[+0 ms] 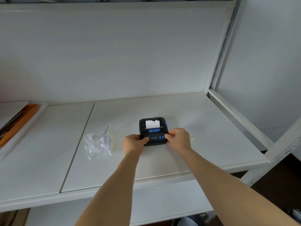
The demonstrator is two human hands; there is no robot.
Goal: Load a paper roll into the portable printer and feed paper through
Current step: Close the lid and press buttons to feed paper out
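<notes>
The portable printer (153,132) is sitting on the white shelf (203,131), right of a clear zip bag (99,142), and the left hand (133,143) and right hand (178,139) are gripping its near corners, with a thumb of each lying on the front panel beside the blue buttons (161,137). A torn strip of paper (152,124) is already coming out of the slot and pointing away from the person, so I judge the roll is loaded and the feeding step is going on. The next move is probably calling for a press on one button while the other hand is steadying the body, whose longer side is running nearly left to right, the panel facing the person.
</notes>
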